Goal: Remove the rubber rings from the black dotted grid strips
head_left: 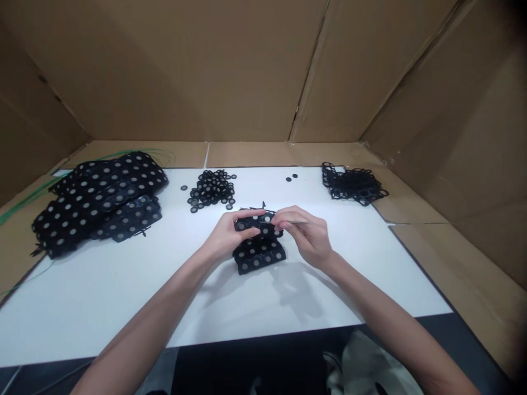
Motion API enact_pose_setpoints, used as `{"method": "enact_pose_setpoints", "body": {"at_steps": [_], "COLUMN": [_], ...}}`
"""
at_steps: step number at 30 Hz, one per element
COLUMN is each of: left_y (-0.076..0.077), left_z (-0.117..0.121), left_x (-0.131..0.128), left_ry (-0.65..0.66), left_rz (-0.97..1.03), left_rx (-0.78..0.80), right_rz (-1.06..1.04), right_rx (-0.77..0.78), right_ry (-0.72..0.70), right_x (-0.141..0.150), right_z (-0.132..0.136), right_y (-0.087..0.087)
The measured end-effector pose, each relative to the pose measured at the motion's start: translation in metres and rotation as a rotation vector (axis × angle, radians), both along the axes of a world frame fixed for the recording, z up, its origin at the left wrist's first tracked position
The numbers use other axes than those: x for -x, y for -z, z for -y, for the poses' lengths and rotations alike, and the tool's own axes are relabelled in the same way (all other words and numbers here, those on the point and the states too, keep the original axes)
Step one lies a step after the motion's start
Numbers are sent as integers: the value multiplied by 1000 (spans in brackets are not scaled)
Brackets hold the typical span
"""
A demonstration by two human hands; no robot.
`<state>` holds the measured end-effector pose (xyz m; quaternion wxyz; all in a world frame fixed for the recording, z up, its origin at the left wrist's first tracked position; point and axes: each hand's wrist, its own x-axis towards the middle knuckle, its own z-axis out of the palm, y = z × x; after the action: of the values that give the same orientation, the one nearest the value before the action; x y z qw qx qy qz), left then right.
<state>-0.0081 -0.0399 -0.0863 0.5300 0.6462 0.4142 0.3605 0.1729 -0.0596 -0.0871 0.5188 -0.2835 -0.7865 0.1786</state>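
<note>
Between my hands is a black sheet with pale round dots [260, 255], bent so that its upper part stands raised and its lower part hangs toward me. My left hand [230, 233] grips its left side, thumb in front and index finger stretched along the top edge. In the fingers of my right hand [307, 233] is a thin metal tool [298, 222], pinched, its tip against the right part of the sheet. Whether it is tweezers or a pick I cannot make out. Small black strips stick up at the sheet's top edge.
A heap of similar dotted black sheets [102, 197] lies at the left, with green strands [35, 192] beside it. Behind my hands is a pile of small black rings or discs [212, 188]. Two black discs [291, 178] and a tangle of black loops [352, 185] lie farther right. Cardboard walls [247, 71] enclose the white table [164, 296].
</note>
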Motion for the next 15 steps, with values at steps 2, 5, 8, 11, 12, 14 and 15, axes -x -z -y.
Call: {"method": "enact_pose_setpoints", "body": {"at_steps": [2, 5, 8, 11, 12, 14, 15], "left_y": [0, 1, 2, 2, 1, 0, 0], "left_z": [0, 0, -1, -1, -1, -1, -1], "left_x": [0, 1, 1, 1, 0, 0, 0], "left_ry": [1, 7, 12, 9, 5, -2, -2], "left_rz": [-6, -11, -12, -19, -25, -34, -36], "left_rx": [-2, -8, -9, -12, -11, -4, -3], "right_rz": [5, 14, 33, 39, 39, 41, 43], "right_rx": [-3, -10, -30, -43, -44, -40, -36], "right_ry": [3, 0, -12, -17, -16, -11, -7], "right_x": [0, -1, 0, 0, 0, 0, 0], "right_z": [0, 0, 0, 0, 0, 0, 0], "right_y": [0, 0, -1, -3, -3, -3, -2]}}
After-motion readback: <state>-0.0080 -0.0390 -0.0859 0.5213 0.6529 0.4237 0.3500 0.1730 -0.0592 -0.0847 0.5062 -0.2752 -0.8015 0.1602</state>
